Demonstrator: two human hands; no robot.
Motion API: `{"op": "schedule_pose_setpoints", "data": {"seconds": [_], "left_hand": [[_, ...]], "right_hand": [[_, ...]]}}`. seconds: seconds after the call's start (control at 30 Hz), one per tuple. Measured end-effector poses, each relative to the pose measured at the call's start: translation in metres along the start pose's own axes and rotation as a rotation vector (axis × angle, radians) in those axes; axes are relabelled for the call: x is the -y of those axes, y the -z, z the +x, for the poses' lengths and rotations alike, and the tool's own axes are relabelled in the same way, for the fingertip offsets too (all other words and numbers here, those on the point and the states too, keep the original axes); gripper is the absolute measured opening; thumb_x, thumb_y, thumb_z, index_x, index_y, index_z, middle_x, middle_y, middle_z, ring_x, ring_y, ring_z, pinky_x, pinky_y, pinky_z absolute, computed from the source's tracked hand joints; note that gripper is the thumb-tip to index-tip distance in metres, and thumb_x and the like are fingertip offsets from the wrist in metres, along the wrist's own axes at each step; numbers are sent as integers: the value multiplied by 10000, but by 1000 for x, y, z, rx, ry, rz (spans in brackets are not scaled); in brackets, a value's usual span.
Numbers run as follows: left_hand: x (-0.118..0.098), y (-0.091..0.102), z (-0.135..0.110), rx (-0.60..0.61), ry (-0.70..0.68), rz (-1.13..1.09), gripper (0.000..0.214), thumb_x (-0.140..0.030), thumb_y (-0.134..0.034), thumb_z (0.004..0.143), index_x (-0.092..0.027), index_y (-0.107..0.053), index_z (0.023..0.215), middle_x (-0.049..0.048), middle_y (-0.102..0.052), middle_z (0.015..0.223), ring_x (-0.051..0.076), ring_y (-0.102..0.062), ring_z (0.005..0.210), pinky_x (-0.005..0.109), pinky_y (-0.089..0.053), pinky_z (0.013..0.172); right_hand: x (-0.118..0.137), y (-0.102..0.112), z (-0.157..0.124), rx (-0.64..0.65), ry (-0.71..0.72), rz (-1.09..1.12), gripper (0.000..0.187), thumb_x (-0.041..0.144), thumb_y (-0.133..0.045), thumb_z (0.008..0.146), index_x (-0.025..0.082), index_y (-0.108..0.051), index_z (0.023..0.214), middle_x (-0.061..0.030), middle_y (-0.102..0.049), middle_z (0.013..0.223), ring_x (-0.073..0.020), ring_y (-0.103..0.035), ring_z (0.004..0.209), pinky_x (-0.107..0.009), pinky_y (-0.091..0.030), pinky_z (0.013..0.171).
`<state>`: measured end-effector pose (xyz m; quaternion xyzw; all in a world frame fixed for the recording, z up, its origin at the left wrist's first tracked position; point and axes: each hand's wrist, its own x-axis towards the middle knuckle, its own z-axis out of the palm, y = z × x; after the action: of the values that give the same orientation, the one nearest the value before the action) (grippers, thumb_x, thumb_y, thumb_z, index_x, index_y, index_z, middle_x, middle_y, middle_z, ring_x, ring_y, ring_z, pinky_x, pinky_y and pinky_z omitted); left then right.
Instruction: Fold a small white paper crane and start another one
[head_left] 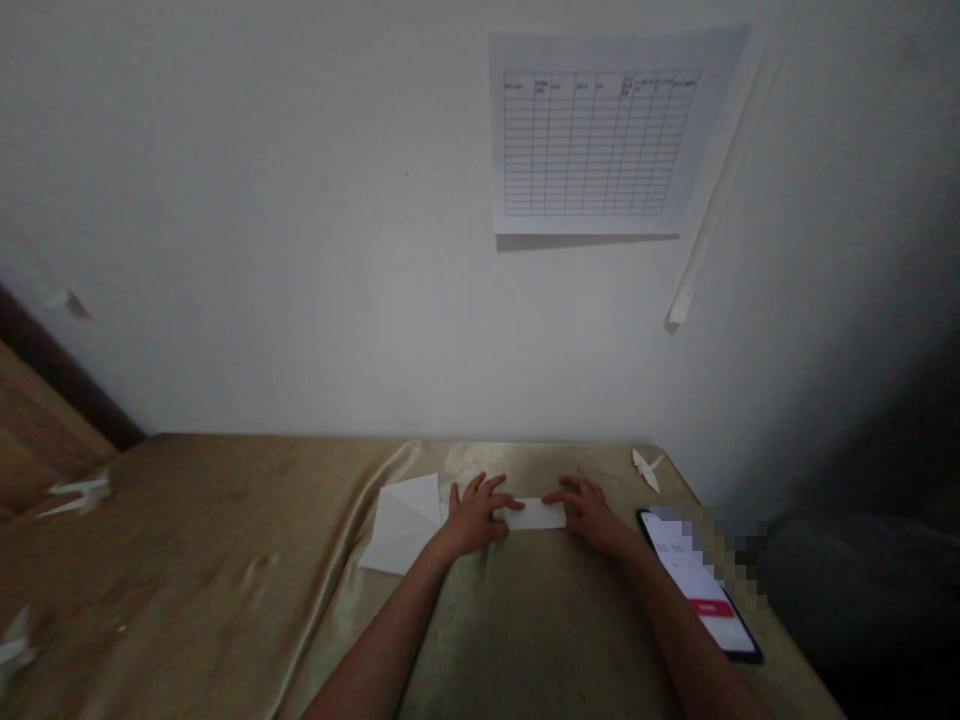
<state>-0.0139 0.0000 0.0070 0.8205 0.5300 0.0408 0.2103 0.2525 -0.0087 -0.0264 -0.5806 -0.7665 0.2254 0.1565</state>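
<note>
A small white strip of folded paper (535,514) lies flat on the gold cloth between my hands. My left hand (474,518) holds its left end, index finger on top and thumb by the lower corner, the other fingers spread upward. At the right end, my right hand (590,514) grips the strip between index finger and thumb; its remaining fingers are bent and partly hidden. Just left of my left hand rests a larger creased white sheet of paper (401,525), its right side partly behind the hand.
A lit phone (697,590) lies by my right forearm. Near the far right corner is a folded paper piece (646,470); other folded white papers (79,493) sit at the left. The gold tablecloth (202,540) has ridged wrinkles. A printed table sheet (600,140) hangs on the wall.
</note>
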Motion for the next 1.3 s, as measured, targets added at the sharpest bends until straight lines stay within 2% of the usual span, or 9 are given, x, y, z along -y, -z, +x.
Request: {"op": "schedule_pose_setpoints", "data": {"seconds": [0.17, 0.23, 0.3, 0.37, 0.47, 0.63, 0.97, 1.3], "left_hand": [[-4, 3, -4, -11, -2, 8, 518, -318, -642, 777, -511, -589, 1255, -81, -277, 1610, 341, -116, 1509, 726, 1, 1121], [-7, 3, -5, -18, -3, 4, 491, -351, -650, 779, -510, -602, 1241, -75, -289, 1606, 350, -128, 1505, 732, -2, 1119], [-11, 2, -5, -47, 10, -3, 427, -393, -645, 793, -495, -630, 1208, -65, -324, 1591, 358, -145, 1499, 744, -18, 1113], [-17, -2, -5, -115, 33, 0, 355, -443, -631, 814, -463, -657, 1168, -50, -371, 1565, 364, -168, 1490, 754, -36, 1108], [-24, -7, -5, -183, 52, 24, 370, -479, -665, 792, -404, -656, 1154, -14, -376, 1556, 368, -165, 1485, 756, -31, 1107], [-28, -13, -2, -208, 66, 24, 416, -520, -723, 733, -374, -646, 1115, 7, -391, 1531, 388, -185, 1469, 772, -24, 1093], [-36, -25, 2, -287, 121, 30, 489, -569, -721, 703, -359, -608, 1130, 30, -397, 1512, 386, -182, 1463, 763, 1, 1102], [-37, -27, 5, -289, 147, 21, 467, -529, -713, 695, -378, -606, 1124, 25, -394, 1514, 379, -197, 1462, 772, -5, 1089]], "right_hand": [[0, -2, 1, -36, 12, -20, 551, 94, -450, 797, 350, -647, 1243, -29, -417, 1473, -225, -319, 1399, -440, -225, 1170], [4, -2, 0, -46, -12, -6, 456, 167, -480, 833, 346, -670, 1207, -30, -426, 1461, -233, -331, 1389, -442, -232, 1167], [11, -3, -1, -77, -37, -5, 417, 217, -560, 802, 339, -679, 1183, -33, -426, 1456, -248, -323, 1390, -438, -230, 1165], [17, -3, -3, -97, -47, -16, 431, 260, -629, 767, 330, -665, 1190, -43, -422, 1453, -259, -314, 1390, -435, -220, 1166], [25, -4, -6, -113, -53, -44, 473, 279, -663, 745, 317, -637, 1216, -57, -420, 1447, -264, -315, 1383, -428, -198, 1170], [32, -7, -6, -142, -81, -77, 480, 305, -681, 741, 317, -624, 1218, -63, -429, 1429, -276, -319, 1375, -435, -193, 1164], [36, -14, -5, -215, -93, -91, 467, 446, -722, 738, 308, -645, 1177, -81, -466, 1381, -295, -366, 1338, -435, -224, 1146], [39, -9, -4, -192, -112, -82, 478, 355, -733, 705, 311, -648, 1173, -78, -470, 1385, -287, -372, 1345, -419, -225, 1142]]}}
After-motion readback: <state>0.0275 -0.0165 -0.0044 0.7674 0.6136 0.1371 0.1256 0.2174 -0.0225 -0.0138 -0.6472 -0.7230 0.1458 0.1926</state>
